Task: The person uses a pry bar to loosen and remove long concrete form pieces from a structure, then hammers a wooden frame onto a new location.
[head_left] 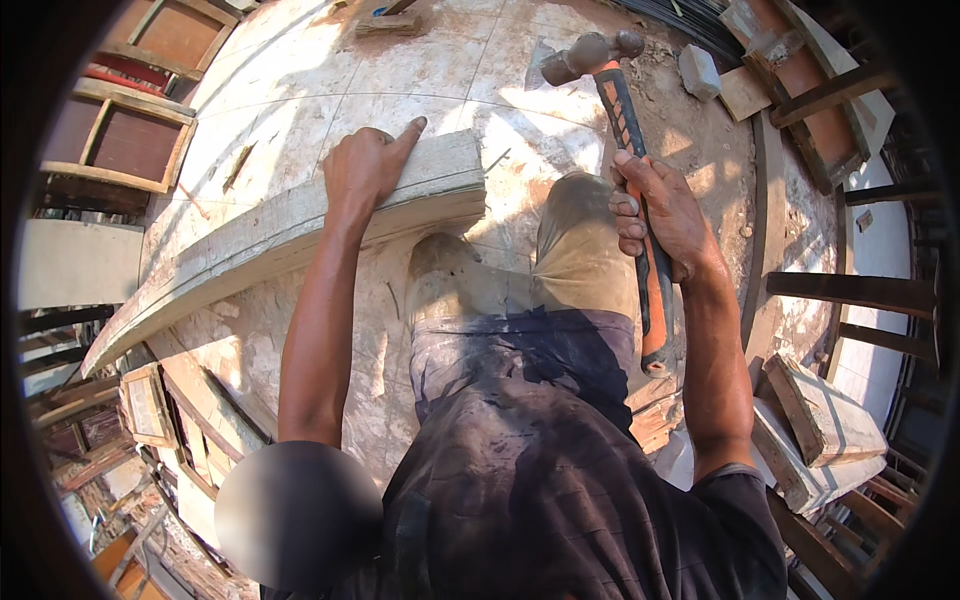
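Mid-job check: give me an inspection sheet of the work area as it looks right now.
Surface: pale, dusty plywood deck, sunlit, with seams showing.
Job's things: curved wooden plank lying on the deck; hammer with orange and black handle, head raised over the deck.
Clutter: small wood block, grey stone, short board offcuts at the right edge, loose nail.
Hands: left hand pressed on the plank, forefinger pointing; right hand closed on the hammer handle.
Cables: nothing seen.
Surroundings: wooden frames at left, timber beams at right, open drop below.
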The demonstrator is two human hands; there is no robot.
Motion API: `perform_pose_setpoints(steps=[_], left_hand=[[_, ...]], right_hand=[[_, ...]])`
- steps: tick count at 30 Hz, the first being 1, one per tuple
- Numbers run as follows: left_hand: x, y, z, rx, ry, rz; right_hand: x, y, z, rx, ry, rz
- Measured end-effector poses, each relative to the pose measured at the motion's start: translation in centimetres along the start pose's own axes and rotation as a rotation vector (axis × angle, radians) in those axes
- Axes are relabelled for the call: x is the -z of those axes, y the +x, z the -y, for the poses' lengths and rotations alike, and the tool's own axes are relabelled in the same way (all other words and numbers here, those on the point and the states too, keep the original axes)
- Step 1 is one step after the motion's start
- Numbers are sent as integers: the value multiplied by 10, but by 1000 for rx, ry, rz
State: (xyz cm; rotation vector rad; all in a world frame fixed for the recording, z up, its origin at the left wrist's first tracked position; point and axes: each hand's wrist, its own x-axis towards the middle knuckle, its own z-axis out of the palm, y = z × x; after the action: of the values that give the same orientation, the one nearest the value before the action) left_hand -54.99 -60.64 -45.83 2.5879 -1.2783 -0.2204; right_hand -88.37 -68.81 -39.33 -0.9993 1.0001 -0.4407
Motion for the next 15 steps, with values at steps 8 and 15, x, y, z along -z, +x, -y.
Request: perform_pose_setpoints(steps=[8, 15], left_hand=[[-5, -28, -11, 35, 33, 44], [-14, -53, -9, 29, 28, 7]], right_hand=[[52, 41, -16, -238, 163, -37], [79, 59, -50, -585, 221, 365]])
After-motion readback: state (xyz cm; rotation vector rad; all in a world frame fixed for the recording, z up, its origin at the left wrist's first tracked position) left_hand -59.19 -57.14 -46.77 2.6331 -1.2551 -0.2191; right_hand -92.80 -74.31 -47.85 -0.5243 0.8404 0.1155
